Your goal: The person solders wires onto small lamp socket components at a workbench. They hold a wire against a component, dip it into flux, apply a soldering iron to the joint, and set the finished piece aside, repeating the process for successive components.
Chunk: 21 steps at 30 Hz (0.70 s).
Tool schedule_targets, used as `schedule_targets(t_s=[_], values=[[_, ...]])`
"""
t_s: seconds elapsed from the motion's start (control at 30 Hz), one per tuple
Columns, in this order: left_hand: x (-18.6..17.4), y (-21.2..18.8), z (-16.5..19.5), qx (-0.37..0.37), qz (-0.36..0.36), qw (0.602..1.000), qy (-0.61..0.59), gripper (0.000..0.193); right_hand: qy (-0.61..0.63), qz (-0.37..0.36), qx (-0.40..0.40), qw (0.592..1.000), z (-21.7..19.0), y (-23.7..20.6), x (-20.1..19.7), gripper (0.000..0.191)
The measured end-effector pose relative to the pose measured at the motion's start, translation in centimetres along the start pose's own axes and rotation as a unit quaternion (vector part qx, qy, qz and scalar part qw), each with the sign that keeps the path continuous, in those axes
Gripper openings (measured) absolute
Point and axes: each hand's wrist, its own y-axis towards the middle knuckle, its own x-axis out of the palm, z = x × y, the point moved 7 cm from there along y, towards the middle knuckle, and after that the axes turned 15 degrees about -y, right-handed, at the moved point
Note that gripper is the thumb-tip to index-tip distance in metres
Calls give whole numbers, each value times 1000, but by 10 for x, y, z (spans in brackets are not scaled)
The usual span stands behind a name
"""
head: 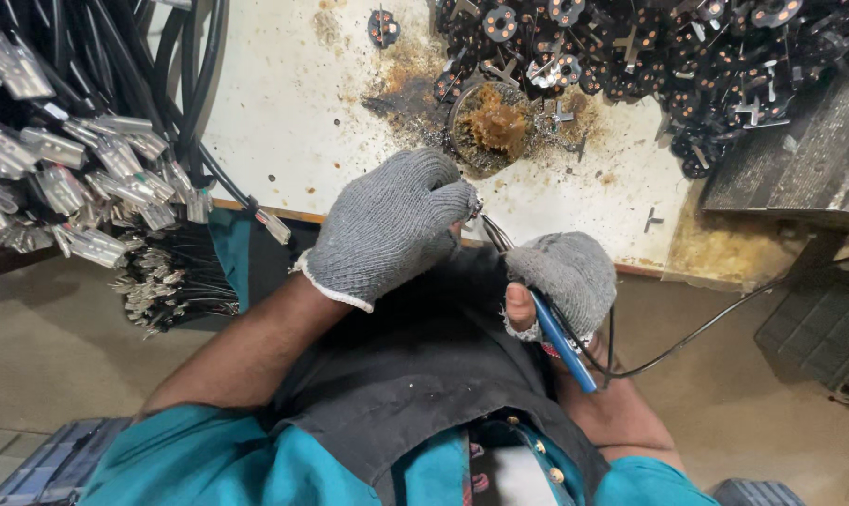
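- Gripping a blue-handled iron (563, 342), the right hand (567, 279) in a grey knit glove is closed round the handle, thumb bare through the glove.
- Left hand (387, 225), gloved too, is fisted just left of it, pinching a small part (476, 206) at its fingertips; the part is too small to tell.
- Iron's thin metal tip (494, 234) points far-left to that part, near the table's (284, 103) near edge.
- A black cord (715, 323) runs right from the handle.
- Just beyond the hands sits a round tin (490, 126) of brown paste amid stains.
- Black round parts (649, 56) pile far right.
- Black cables with metal terminals (78, 178) hang at left.
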Motion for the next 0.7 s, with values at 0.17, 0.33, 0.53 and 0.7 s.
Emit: schedule_targets(t_s=[0.17,0.33,0.53,0.7], values=[[1,0,-1,-7,-9,1000,1,21,16,3,11,1000,0,2,-1,21],[-1,-2,-3,4,-5,1000,-11,29,-163,-281,-54,944,13,-11,40,23],[-2,-2,-3,11,-9,1000,-27,33,-13,-80,-129,988,13,-25,26,23],[-2,-1,-3,4,-8,1000,-24,32,48,-132,-90,986,19,-34,33,19]])
